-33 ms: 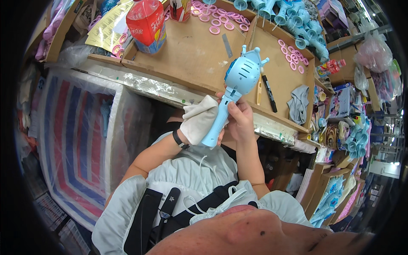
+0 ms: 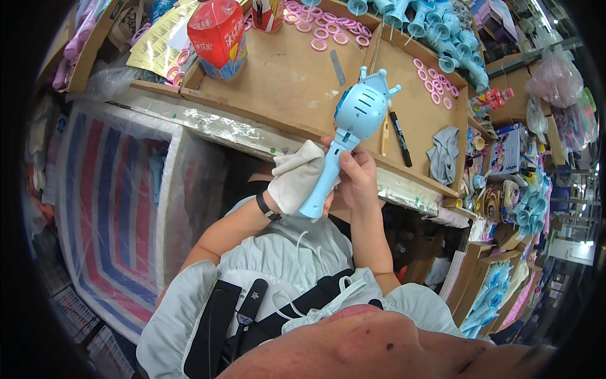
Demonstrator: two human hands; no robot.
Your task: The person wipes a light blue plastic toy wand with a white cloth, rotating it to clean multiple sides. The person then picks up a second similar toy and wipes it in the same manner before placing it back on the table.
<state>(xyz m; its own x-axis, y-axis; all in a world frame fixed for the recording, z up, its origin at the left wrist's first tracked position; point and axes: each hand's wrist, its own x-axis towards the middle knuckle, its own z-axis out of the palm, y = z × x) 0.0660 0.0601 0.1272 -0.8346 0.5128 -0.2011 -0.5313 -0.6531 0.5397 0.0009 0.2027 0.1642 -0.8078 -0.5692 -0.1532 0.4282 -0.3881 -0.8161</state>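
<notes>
Right hand (image 2: pixel 358 174) grips the light blue toy wand (image 2: pixel 344 142) by its handle, raised over the table (image 2: pixel 284 76) edge; left hand (image 2: pixel 303 183) presses a white cloth (image 2: pixel 293 177) against it.

I take the toy fan (image 2: pixel 350 136) as my landmark. My right hand (image 2: pixel 360 177) grips its handle from the right, and my left hand (image 2: pixel 297 183), under a cloth (image 2: pixel 295 178), presses against the handle from the left. Behind the fan lies the tray (image 2: pixel 284 88). On the tray, just right of the fan's head, a marker (image 2: pixel 399 130) lies, and a rag (image 2: pixel 444 153) sits further right. Rings (image 2: pixel 435 82) lie behind and to the right of the fan. A carton (image 2: pixel 218 35) stands on the tray well to the left and behind. More fans (image 2: pixel 435 31) pile up at the far right behind.
</notes>
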